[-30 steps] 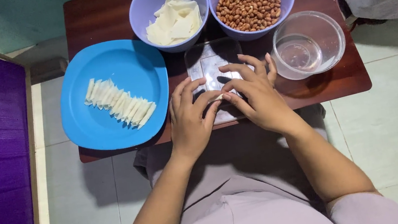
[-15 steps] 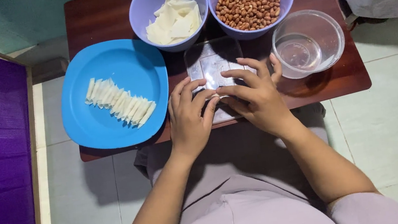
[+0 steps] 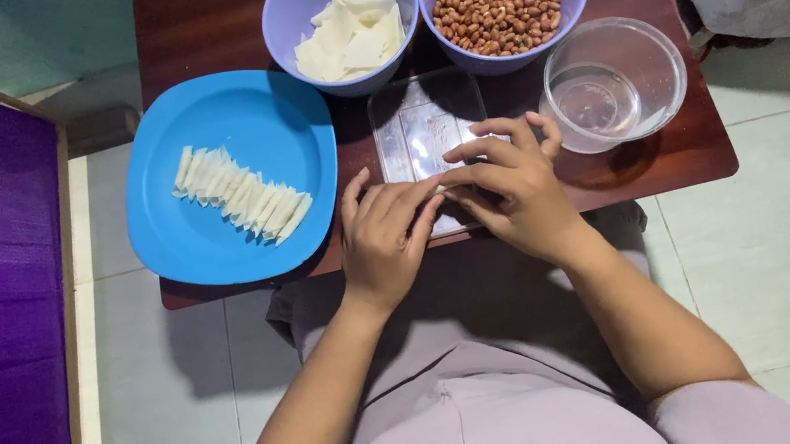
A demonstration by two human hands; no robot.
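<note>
While hands (image 3: 449, 210) meet, clear board (image 3: 423, 123) beneath.

A table (image 3: 191, 36) fills the upper middle of the frame. On its left part sits a plate (image 3: 217, 244) with a row of rolls (image 3: 239, 195) lying across it. At the top centre stands a bowl of wrappers (image 3: 349, 32); just right of it, a bowl of peanuts (image 3: 500, 3). Further right and lower is a bowl of water (image 3: 611, 83). Below the two top bowls lies a tray (image 3: 424, 128). The left hand (image 3: 385, 238) and right hand (image 3: 512, 193) rest side by side on the tray's lower edge, fingertips touching.
</note>
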